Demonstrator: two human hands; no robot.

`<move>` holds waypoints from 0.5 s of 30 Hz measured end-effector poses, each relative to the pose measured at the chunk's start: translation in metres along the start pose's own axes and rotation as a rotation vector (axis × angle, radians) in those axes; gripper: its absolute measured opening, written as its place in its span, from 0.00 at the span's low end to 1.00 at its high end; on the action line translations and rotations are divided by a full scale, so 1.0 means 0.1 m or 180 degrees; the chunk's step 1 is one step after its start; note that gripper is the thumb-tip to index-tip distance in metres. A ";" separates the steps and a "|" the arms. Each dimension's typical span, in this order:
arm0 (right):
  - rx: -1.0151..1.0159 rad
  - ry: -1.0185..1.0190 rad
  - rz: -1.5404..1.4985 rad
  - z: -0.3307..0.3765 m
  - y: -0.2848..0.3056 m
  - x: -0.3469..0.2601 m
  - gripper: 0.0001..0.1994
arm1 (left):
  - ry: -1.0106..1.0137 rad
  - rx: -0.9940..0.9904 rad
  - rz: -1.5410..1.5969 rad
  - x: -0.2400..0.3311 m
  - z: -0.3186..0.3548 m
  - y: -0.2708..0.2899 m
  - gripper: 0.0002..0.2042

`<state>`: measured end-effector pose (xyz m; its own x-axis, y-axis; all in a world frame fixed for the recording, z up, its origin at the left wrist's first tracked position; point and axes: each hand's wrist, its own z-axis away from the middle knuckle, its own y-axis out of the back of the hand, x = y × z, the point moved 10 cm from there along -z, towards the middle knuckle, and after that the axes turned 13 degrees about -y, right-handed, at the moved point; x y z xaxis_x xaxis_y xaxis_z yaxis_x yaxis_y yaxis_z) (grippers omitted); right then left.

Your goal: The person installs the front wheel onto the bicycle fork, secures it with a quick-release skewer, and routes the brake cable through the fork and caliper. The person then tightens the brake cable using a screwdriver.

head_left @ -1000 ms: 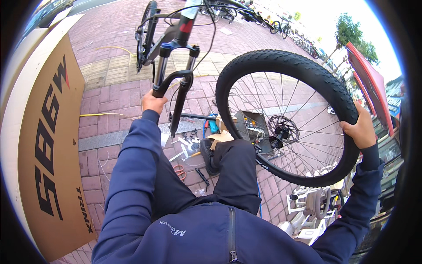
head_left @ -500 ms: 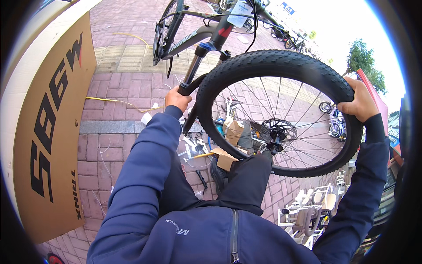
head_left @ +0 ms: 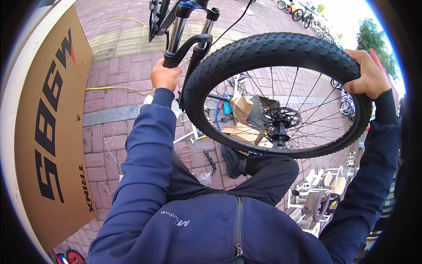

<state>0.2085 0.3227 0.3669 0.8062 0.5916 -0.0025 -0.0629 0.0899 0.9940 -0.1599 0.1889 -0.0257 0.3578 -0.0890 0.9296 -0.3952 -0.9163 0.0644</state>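
Observation:
My left hand [head_left: 165, 75] is wrapped around the lower left leg of a bicycle's suspension fork [head_left: 177, 34], which has shiny stanchions and a black brace. Out to the right, my right hand [head_left: 367, 75] grips the knobby black tyre of a bicycle wheel [head_left: 281, 44], thumb on its inner side and fingers over the tread. The wheel leans at a slant, beside the fork and apart from its leg ends as far as I can tell. At the wheel's centre is a hub with a disc rotor [head_left: 292, 119]. My bent leg is just under the wheel's near edge.
A tall printed cardboard box [head_left: 61, 145] stands along the left. Small opened cartons [head_left: 241, 108], a black rod-like part [head_left: 211, 162] and white packing scraps litter the brick paving. White-framed seats [head_left: 314, 198] are at lower right. Parked bicycles [head_left: 307, 20] line the far right.
The fork has shifted up and left in view, along with my left hand. The wheel lies at a flatter slant, its right side a little further right. Both hands keep their holds.

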 end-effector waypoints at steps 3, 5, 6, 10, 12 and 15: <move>0.0239 0.0104 0.0225 -0.12 0.21 -0.07 0.29 | -0.0036 0.0069 -0.0100 0.01 -0.04 0.03 0.16; 0.0235 -0.0085 0.0162 -0.21 0.33 -0.04 0.30 | 0.0015 0.0045 -0.0116 -0.01 -0.10 0.03 0.16; 0.0413 -0.0177 0.0428 -0.25 0.41 -0.03 0.31 | 0.0046 0.0028 -0.0125 -0.02 -0.15 0.02 0.16; 0.0362 -0.0198 -0.0057 -0.37 0.37 -0.03 0.33 | -0.0065 0.0160 -0.0079 0.03 -0.32 0.04 0.15; 0.0239 -0.0188 -0.0345 -0.40 0.24 -0.01 0.33 | 0.0015 0.0249 -0.0181 0.01 -0.38 0.08 0.14; -0.0089 -0.0306 -0.0785 -0.41 -0.04 0.06 0.33 | 0.0033 0.0312 -0.0207 -0.02 -0.49 0.10 0.13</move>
<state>0.1900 0.3586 0.3586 0.8513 0.4704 -0.2324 0.1271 0.2449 0.9612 -0.2056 0.1989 -0.0087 0.3710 -0.0247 0.9283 -0.2865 -0.9539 0.0892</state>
